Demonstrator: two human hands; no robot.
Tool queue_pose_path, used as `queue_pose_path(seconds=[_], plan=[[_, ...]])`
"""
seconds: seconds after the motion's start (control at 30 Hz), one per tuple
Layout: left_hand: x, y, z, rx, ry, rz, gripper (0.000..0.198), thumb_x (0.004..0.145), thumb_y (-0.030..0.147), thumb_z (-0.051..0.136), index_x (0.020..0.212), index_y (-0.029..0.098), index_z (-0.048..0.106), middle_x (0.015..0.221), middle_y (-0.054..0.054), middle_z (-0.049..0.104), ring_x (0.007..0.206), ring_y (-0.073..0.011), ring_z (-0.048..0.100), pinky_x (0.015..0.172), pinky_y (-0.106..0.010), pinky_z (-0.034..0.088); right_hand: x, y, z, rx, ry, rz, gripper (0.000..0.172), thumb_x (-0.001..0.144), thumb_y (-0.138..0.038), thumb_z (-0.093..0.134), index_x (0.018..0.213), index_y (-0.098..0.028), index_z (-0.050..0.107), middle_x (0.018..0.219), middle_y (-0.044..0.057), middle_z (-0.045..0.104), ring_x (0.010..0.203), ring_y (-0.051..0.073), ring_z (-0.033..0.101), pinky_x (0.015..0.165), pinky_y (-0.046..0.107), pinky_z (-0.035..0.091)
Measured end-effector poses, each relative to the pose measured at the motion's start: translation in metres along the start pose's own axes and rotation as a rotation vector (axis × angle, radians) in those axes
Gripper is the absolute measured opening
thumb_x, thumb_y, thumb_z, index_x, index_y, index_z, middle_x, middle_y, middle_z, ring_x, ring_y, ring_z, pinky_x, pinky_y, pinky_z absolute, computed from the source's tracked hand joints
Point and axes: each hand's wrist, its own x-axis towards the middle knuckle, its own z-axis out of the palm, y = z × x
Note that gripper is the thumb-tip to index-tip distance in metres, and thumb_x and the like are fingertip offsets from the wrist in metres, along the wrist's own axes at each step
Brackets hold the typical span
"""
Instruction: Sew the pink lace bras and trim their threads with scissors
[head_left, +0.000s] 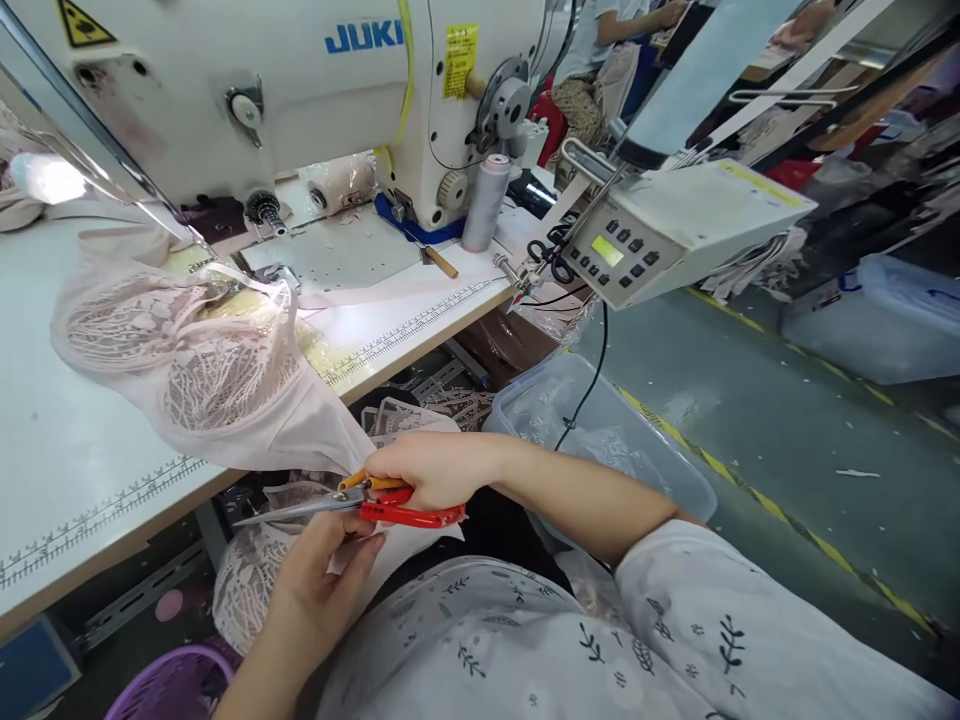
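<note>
My right hand [431, 470] is wrapped round a pair of scissors [420, 513] with red handles and orange pieces near the pivot. Their blades point left, just above my left hand [322, 575]. The left thumb and fingers pinch pale fabric [401, 548] below the scissors; part of this grip is hidden. A pale pink lace bra [225, 385] lies on the table edge by the needle, and its side band stretches down to my right hand. Another lace piece [251, 585] hangs under the table beside my left hand.
A sewing machine [300, 90] stands on the white table [45, 440], with a thread cone [487, 205] and an orange-handled tool [441, 262] beside it. A control box [622, 240] juts out at right. Below are a clear plastic bin [675, 480] and a purple basket [161, 670].
</note>
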Motion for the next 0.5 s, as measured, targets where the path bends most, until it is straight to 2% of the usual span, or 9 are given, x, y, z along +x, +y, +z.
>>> queue_pose_path(seconds=[0.23,0.37,0.5], plan=[[0.005,0.007,-0.010,-0.458,-0.094,-0.236,0.018,0.076,0.031,0.064,0.064,0.019,0.059,0.066,-0.001,0.060,0.062,-0.0131,0.054,0.054,-0.019,0.044,0.006,0.010,-0.006,0.016,0.039,-0.087,0.024,0.077,-0.020,0.056,0.068,-0.021,0.034,0.060,-0.006,0.041,0.056,0.010,0.039,0.053,0.023,0.029],[0.002,-0.003,-0.011,-0.570,-0.110,-0.374,0.021,0.075,0.036,0.068,0.065,0.020,0.059,0.068,0.000,0.058,0.065,-0.0122,0.051,0.058,-0.018,0.043,0.008,0.011,-0.009,0.040,0.027,-0.108,0.023,0.079,-0.026,0.056,0.068,-0.020,0.037,0.061,-0.006,0.042,0.057,0.011,0.040,0.053,0.023,0.028],[0.004,-0.004,-0.008,-0.599,-0.065,-0.465,0.024,0.071,0.039,0.071,0.063,0.019,0.060,0.068,0.001,0.057,0.066,-0.0121,0.050,0.058,-0.018,0.040,0.009,0.007,-0.009,0.029,0.013,-0.098,0.027,0.080,-0.023,0.057,0.066,-0.020,0.034,0.060,-0.006,0.041,0.057,0.011,0.038,0.054,0.023,0.029]])
